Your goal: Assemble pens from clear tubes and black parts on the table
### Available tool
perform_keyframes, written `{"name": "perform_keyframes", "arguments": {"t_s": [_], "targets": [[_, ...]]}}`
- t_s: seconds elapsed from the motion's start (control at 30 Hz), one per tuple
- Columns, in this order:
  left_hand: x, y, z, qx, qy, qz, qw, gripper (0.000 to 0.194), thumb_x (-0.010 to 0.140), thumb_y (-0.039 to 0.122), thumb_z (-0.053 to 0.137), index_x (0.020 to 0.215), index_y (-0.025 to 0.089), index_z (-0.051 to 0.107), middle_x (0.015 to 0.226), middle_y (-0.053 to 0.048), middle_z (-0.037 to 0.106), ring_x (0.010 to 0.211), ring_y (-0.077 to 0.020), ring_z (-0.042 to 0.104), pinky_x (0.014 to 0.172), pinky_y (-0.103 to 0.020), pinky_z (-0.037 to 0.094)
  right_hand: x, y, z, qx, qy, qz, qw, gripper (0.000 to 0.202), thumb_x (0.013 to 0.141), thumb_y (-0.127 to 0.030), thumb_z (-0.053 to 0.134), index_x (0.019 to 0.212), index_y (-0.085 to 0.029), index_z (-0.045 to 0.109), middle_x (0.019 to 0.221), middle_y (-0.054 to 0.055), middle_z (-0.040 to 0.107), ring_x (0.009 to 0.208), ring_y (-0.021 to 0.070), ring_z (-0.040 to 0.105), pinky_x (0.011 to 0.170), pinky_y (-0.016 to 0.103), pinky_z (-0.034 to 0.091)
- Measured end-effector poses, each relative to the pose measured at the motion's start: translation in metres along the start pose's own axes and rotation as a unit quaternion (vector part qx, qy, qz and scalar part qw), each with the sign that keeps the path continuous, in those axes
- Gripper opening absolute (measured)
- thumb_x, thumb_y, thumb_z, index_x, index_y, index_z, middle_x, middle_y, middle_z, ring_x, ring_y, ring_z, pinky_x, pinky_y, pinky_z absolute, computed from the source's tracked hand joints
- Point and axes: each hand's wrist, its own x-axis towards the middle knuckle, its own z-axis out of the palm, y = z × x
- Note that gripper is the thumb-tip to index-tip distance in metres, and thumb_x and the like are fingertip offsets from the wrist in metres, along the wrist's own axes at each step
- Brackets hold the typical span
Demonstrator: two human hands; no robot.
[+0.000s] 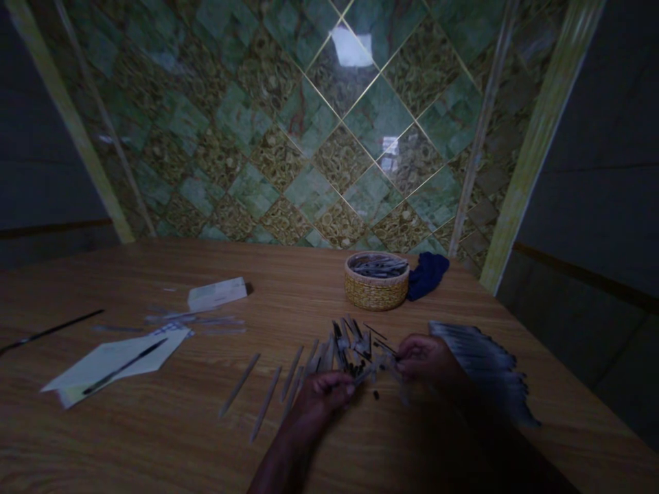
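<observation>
My left hand (324, 399) is closed in a pinch on a pale, slim tube that looks like a pen barrel (364, 374). Opposite it, my right hand (423, 357) pinches a thin dark stick resembling a pen refill (386, 347). Between and beyond the hands is a heap of pen parts (340, 343), with grey tubes, dark sticks and small black pieces. One black cap-like piece (376, 395) lies apart on the wood. Several loose grey tubes (266, 403) are spread left of my left hand. Beside my right forearm, dark pens (476, 367) lie in a blurred row.
A woven basket (375, 293) full of grey sticks stands at the back, with dark blue cloth (428, 274) against it. On the left are a white box (217, 293), clear strips, paper (116, 360) with a pen (126, 366) on it, and a black rod (51, 331). A tiled wall rises behind the table (169, 453).
</observation>
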Motion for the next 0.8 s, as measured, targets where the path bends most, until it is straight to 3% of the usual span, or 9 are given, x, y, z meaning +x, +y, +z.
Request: {"name": "perform_keyframes", "arguments": {"t_s": [0.47,0.8], "targets": [[-0.0032,0.0051,0.0030,0.045,-0.044,-0.012,0.998,0.038,0.060,0.048,0.076,0.071,0.013,0.072,0.056,-0.003,0.055,0.052,-0.0133,0.043,0.052,-0.026,0.028,-0.0012,0.0063,-0.0004,0.018,0.010,-0.016,1.000,0.033,0.052,-0.040,0.080,0.071,-0.016,0.068,0.057,-0.001,0.061,0.050,0.0128,0.058,0.051,0.025,0.047],[-0.0026,-0.0004,0.0031,0.046,-0.029,-0.002,0.999,0.039,0.059,0.049,0.076,0.069,0.012,0.072,0.053,-0.001,0.054,0.050,-0.0122,0.040,0.051,-0.026,0.026,-0.0012,0.0054,0.0001,-0.018,0.012,-0.022,1.000,0.034,0.054,-0.045,0.077,0.070,-0.017,0.067,0.057,-0.001,0.062,0.050,0.0131,0.058,0.050,0.025,0.047]]}}
